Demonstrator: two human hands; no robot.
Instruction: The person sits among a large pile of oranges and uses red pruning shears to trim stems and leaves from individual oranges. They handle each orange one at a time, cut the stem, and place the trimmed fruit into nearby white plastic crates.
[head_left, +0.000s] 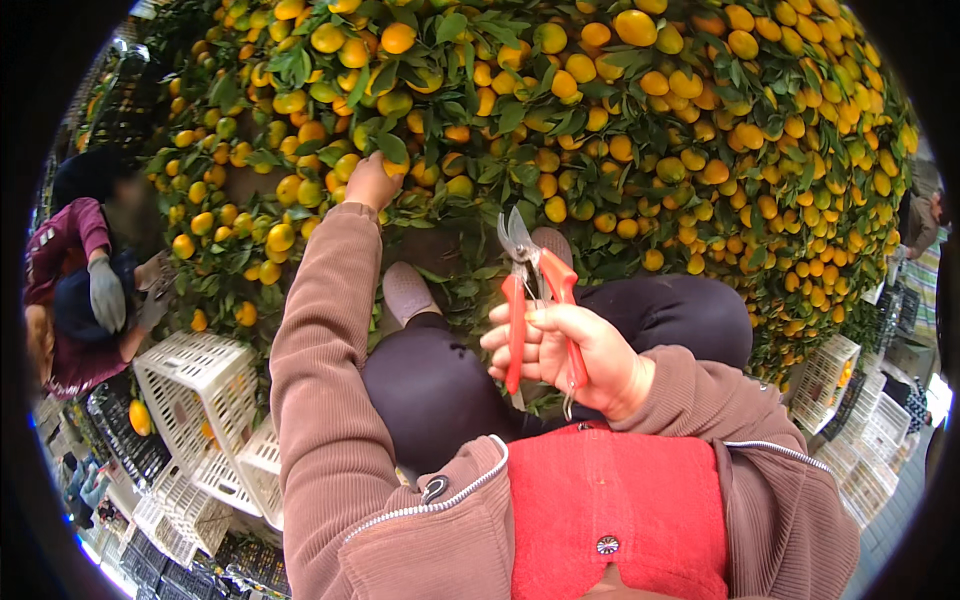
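Observation:
My left hand (373, 183) reaches forward into a large heap of leafy citrus fruit (600, 135). Its fingers curl around an orange-yellow citrus fruit (396, 166), partly covered by a green leaf (391, 147). Nearer my body, my right hand (581, 341) holds a pair of pruning shears (555, 274) by the red handles, palm turned up. The shears' metal blades (514, 236) are spread apart and point toward the heap, touching no fruit. A wire clasp hangs from the handle end.
White plastic crates (199, 405) stand at my left, near black crates (124, 427). Two co-workers (82, 270), one in grey gloves, are at the heap's left side. More pale crates (825, 382) stand at the right. My shoe (409, 291) rests on leaf-strewn ground (442, 251).

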